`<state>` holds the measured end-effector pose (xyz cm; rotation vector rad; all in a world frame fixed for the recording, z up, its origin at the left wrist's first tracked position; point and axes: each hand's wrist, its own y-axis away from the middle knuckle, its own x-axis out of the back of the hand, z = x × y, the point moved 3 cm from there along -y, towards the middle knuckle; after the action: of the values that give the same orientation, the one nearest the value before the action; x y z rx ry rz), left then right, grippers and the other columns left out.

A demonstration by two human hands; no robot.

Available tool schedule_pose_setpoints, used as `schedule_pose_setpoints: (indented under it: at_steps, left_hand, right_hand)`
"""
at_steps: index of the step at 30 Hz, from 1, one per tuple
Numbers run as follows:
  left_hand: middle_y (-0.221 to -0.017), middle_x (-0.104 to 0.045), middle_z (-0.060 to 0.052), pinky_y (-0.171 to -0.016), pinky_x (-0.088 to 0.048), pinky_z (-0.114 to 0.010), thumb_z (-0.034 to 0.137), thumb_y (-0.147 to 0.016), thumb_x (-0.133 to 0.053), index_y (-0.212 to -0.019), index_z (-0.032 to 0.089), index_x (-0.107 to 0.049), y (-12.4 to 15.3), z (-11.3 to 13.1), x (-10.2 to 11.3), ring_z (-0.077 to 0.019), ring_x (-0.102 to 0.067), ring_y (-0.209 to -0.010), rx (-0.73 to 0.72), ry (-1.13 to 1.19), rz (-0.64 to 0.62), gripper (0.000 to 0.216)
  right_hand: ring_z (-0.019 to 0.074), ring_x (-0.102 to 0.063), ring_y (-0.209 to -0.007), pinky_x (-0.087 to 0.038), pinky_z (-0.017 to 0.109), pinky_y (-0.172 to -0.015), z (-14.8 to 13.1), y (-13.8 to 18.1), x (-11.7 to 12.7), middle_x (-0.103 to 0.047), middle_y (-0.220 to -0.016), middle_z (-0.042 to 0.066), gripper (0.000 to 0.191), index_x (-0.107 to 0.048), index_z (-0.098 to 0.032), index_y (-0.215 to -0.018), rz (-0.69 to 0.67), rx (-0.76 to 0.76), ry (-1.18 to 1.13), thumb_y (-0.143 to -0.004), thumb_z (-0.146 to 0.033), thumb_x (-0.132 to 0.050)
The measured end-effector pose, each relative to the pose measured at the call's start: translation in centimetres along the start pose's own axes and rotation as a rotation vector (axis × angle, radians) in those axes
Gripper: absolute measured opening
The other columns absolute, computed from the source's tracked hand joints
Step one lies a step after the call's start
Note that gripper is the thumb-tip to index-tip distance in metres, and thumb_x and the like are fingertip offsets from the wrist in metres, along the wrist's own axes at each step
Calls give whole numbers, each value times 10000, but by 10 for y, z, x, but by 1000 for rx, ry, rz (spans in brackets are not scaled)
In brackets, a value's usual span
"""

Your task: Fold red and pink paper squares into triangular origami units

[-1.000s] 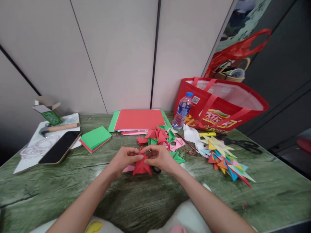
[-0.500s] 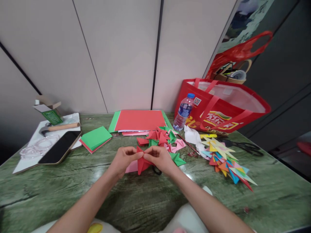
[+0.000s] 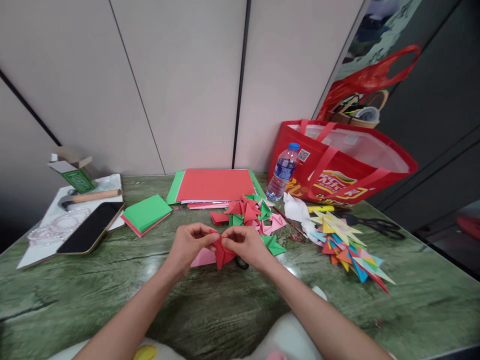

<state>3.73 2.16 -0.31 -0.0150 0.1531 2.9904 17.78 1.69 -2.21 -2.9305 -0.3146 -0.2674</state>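
Observation:
Between both hands is a red folded paper piece, pointed at its lower end. My left hand pinches its upper left edge between thumb and fingers. On the other side my right hand pinches its upper right part. Fingertips cover the top of the paper. A pink paper sheet lies on the table just under and left of it. Part of a black ring-shaped handle shows below my right hand. Behind the hands is a pile of red, green and pink folded paper pieces.
Green paper squares and a phone lie left, near a hammer. Large red sheets are stacked behind. To the right are a water bottle, a red bag, multicoloured folded paper and black-handled scissors.
The red folded paper has turned slightly between my fingers, its lower point shifting a little right. My left hand has moved slightly; both hands keep their pinch.

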Motion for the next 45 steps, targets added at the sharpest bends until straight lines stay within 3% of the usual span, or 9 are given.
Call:
schedule_pose_setpoints:
  at_steps: [5, 13, 21, 24, 31, 39, 43, 45]
  left_hand:
    - [-515, -612, 6, -498, -469, -222, 231, -558, -721, -567, 110, -593, 1, 0, 0, -105, -552, -462, -34, 25, -15, 176]
    - [-604, -637, -18, -597, -505, -272, 284, -605, -692, -646, 107, -614, 2, -3, -4, -132, -597, -544, 38, 36, -134, 198]
    - [-525, -576, 7, -528, -495, -275, 306, -646, -630, -573, 132, -538, 1, -8, -8, -146, -591, -491, -85, -141, -149, 210]
    - [-464, -551, 14, -467, -454, -243, 297, -676, -581, -570, 142, -524, -1, -11, -8, -135, -560, -435, -103, -221, -94, 196]
    - [-378, -483, 41, -382, -323, -190, 277, -642, -605, -553, 140, -541, -10, 8, 17, -83, -438, -336, -154, -259, 78, 175]
    - [-430, -528, 33, -394, -350, -179, 278, -598, -660, -515, 146, -553, -20, 22, 61, -73, -449, -377, -192, -236, 162, 189]
    - [-463, -564, 10, -401, -367, -184, 268, -610, -654, -533, 135, -586, -19, 19, 53, -79, -457, -394, -169, -302, 32, 167]
    - [-474, -582, -4, -405, -375, -187, 259, -614, -649, -547, 128, -603, -16, 16, 44, -83, -463, -404, -137, -331, -23, 154]
  right_hand:
    - [114, -530, -585, -407, 222, -547, 0, 1, -3, -609, -659, 9, 90, -606, -153, -692, 13, 22, -17, -700, -226, -555]
    - [119, -526, -574, -417, 222, -541, 0, 2, -1, -602, -616, 12, 103, -590, -159, -627, 78, 39, 17, -700, -226, -562]
    - [96, -467, -519, -378, 196, -488, 1, 2, -6, -532, -538, -25, 107, -554, -164, -567, 79, 49, 110, -669, -179, -525]
    - [100, -473, -518, -383, 201, -494, 1, 0, -6, -542, -530, -23, 105, -555, -164, -547, 105, 21, 128, -636, -136, -507]
    - [100, -473, -436, -374, 207, -435, 2, -1, -3, -543, -480, -27, 102, -570, -168, -553, 130, -95, 26, -602, -127, -491]
    - [95, -464, -433, -386, 207, -419, 19, -5, 5, -522, -491, -25, 61, -555, -162, -593, 158, -117, -59, -638, -189, -524]
    - [140, -546, -625, -439, 235, -528, 14, -4, 4, -598, -697, 26, 116, -574, -170, -731, 191, -30, -55, -702, -276, -539]
    - [154, -559, -703, -442, 239, -577, 10, -2, -1, -609, -749, 31, 107, -559, -179, -737, 144, -12, -52, -696, -278, -569]
